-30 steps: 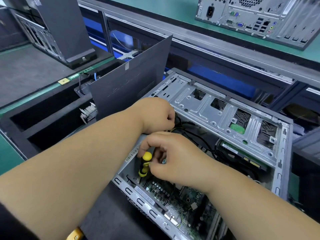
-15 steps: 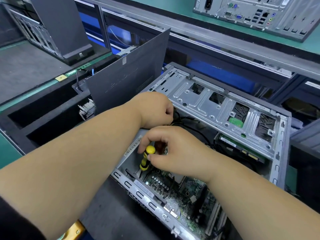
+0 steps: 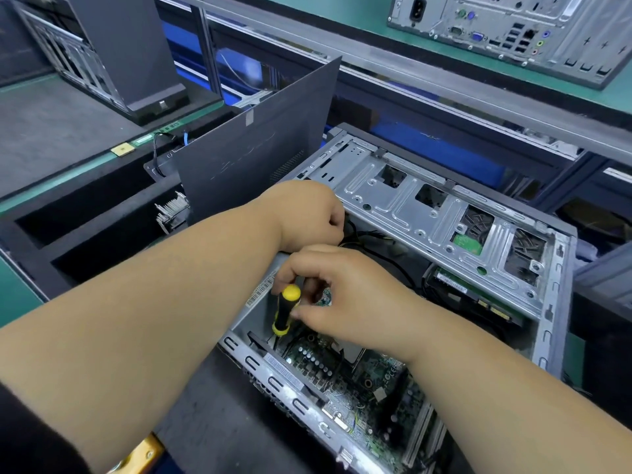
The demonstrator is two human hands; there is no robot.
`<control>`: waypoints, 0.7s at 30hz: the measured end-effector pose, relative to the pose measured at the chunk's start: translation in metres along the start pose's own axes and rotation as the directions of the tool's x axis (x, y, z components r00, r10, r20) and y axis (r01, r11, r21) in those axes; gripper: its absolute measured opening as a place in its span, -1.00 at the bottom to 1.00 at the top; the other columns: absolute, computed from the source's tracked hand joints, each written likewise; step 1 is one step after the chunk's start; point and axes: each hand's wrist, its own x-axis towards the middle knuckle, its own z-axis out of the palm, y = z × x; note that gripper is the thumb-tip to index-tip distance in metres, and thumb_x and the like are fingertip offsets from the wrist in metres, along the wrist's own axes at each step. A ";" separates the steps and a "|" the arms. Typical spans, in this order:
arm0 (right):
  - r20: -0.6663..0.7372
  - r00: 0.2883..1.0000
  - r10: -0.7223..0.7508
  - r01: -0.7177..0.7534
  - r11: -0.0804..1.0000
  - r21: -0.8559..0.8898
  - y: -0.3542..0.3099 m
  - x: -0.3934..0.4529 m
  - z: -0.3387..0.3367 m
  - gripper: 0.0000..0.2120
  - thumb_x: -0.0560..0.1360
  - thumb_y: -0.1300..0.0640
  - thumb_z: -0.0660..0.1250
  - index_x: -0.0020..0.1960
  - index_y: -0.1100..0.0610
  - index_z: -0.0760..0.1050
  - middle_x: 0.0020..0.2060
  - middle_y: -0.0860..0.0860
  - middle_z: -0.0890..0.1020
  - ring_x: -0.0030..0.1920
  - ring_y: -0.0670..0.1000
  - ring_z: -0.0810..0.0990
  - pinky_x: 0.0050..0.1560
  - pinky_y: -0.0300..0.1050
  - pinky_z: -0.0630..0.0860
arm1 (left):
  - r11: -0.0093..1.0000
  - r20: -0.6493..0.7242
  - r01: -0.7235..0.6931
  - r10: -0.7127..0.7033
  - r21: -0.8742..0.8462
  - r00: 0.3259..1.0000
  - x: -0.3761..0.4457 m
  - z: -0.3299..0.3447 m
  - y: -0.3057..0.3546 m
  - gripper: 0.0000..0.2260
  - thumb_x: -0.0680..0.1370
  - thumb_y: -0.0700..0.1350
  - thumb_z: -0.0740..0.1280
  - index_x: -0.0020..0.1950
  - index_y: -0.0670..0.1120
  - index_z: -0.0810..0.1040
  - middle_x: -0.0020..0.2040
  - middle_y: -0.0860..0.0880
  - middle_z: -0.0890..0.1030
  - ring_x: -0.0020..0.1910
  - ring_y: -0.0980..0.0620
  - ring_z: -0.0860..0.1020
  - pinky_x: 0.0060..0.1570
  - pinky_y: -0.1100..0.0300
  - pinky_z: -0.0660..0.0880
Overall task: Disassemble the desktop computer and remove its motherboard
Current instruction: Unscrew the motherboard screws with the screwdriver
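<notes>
1. Grey steel case (image 3: 554, 302) lies on its side, open face up, in front of me; its long axis runs from lower left to upper right, and the drive cage (image 3: 427, 213) spans the far half.
2. The green motherboard (image 3: 362, 381) sits flat on the case floor at the near end, just below my right hand (image 3: 345, 302) and partly hidden by that wrist.
3. My right hand pinches a screwdriver (image 3: 285, 311) with a yellow-and-black handle; its yellow cap points up toward me and its shaft goes down toward the board's near-left corner. The tip is too dark to make out.
4. My left hand (image 3: 307, 217) is curled over the case's left edge, just above the right hand, by black cables (image 3: 379, 249); I cannot tell whether it grips them.
5. A dark side panel (image 3: 256, 159) stands tilted behind the left hand.
6. A 2nd computer (image 3: 513, 32) rests on the far green bench, well apart.
</notes>
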 end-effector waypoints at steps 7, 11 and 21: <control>0.014 1.000 0.008 -0.008 0.999 0.032 0.000 0.001 0.001 -0.82 0.38 0.16 0.54 -0.06 0.11 0.60 -0.10 -0.06 0.51 -0.16 -0.05 0.51 -0.01 0.02 0.50 | 1.000 0.008 -0.007 0.007 0.007 1.000 0.000 -0.002 0.001 -0.83 0.41 0.00 0.24 -0.20 0.08 0.63 -0.28 0.06 0.63 -0.23 0.03 0.57 -0.19 0.03 0.59; -0.001 1.000 0.005 -0.005 1.000 -0.025 0.001 0.001 0.000 -0.76 0.39 0.18 0.51 0.02 0.08 0.57 -0.06 -0.09 0.55 -0.04 -0.09 0.50 0.02 -0.04 0.48 | 1.000 0.004 -0.014 0.014 0.013 1.000 -0.001 -0.002 0.001 -0.83 0.42 0.01 0.23 -0.21 0.09 0.63 -0.27 0.06 0.63 -0.23 0.04 0.57 -0.18 0.04 0.59; 0.010 1.000 0.003 -0.003 0.999 0.049 0.000 0.000 0.002 -0.87 0.37 0.22 0.51 -0.13 0.11 0.59 -0.12 -0.07 0.48 -0.15 -0.07 0.48 -0.02 -0.02 0.50 | 1.000 0.019 -0.018 0.018 0.001 1.000 -0.001 -0.002 0.001 -0.82 0.43 0.00 0.23 -0.21 0.08 0.63 -0.28 0.07 0.63 -0.25 0.05 0.56 -0.22 0.07 0.58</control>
